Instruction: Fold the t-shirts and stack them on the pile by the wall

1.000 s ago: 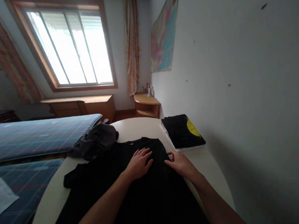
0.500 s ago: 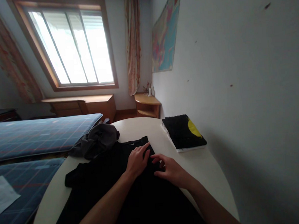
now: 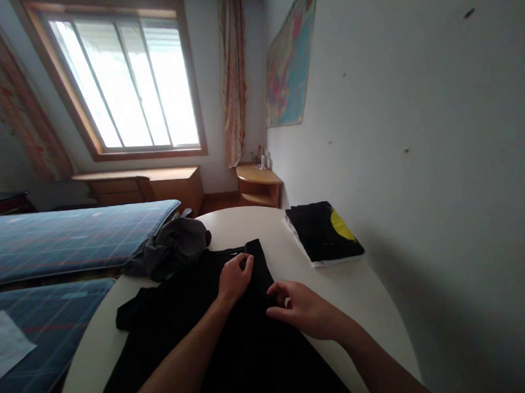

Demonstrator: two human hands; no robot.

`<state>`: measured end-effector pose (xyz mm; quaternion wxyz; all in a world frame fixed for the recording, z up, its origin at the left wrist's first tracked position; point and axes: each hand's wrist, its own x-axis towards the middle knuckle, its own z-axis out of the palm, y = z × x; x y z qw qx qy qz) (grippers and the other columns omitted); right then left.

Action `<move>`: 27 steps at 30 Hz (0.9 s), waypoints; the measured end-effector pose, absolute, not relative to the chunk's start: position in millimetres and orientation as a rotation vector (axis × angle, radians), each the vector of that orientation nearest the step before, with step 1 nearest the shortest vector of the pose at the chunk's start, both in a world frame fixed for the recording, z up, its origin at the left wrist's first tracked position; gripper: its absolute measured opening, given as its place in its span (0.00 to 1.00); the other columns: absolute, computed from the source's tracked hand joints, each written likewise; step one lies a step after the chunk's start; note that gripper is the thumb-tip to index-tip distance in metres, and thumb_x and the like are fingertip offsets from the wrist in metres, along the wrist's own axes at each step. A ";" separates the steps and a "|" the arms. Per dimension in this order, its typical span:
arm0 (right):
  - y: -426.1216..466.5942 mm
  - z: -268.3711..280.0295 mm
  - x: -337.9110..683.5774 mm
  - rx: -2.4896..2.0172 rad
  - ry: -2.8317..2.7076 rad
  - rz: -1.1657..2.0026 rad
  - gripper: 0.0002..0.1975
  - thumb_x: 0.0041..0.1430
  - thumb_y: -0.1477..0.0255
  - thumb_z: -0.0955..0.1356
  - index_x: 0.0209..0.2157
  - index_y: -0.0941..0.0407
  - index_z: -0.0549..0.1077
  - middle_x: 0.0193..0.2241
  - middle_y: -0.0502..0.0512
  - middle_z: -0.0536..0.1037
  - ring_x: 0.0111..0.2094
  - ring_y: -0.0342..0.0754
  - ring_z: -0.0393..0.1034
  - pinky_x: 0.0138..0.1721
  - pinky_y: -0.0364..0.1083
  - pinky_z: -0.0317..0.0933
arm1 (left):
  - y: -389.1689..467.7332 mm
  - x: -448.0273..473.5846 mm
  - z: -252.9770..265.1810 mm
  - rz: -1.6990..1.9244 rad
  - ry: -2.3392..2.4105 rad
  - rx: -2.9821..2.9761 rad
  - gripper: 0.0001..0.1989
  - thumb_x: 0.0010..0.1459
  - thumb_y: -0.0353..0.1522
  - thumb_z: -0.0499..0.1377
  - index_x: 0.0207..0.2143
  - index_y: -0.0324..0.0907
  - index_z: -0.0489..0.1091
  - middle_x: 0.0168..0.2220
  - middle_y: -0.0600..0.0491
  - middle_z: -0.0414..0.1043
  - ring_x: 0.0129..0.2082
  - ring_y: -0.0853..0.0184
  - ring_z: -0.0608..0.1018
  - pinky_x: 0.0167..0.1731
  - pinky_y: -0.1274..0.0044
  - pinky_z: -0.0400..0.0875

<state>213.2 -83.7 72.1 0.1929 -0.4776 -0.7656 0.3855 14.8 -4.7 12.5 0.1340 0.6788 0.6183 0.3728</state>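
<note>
A black T-shirt (image 3: 249, 345) lies spread over the round white table, its collar end away from me and one sleeve out to the left. My left hand (image 3: 236, 276) is closed near the collar, thumb and fingertips pinching the cloth. At the shirt's right edge, my right hand (image 3: 302, 305) has its fingers curled, with dark cloth between thumb and forefinger. Past the collar to the left rests a crumpled dark grey garment (image 3: 176, 246). A folded black garment with a yellow patch (image 3: 318, 231) sits on something white at the table's right side.
The white table (image 3: 241, 220) stands against the wall at right. Blue plaid mattresses (image 3: 69, 238) are on the left, one with a white sheet of paper (image 3: 5, 345). Beyond are a wooden desk (image 3: 172, 181), a corner shelf (image 3: 259, 174) and a window (image 3: 126, 86).
My left hand has drawn back slightly left, and its outstretched fingers have curled into a pinch on the shirt. My right hand has shifted a little towards me, with thumb and forefinger at the cloth edge.
</note>
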 end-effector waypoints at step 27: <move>-82.3 37.9 206.7 -1.573 -2.623 0.778 0.41 0.66 0.55 0.59 0.71 0.65 0.42 0.71 0.62 0.35 0.71 0.58 0.23 0.70 0.56 0.29 | 40.7 43.2 -3.7 0.624 1.657 2.456 0.18 0.67 0.38 0.52 0.54 0.43 0.71 0.57 0.47 0.69 0.59 0.58 0.68 0.59 0.70 0.62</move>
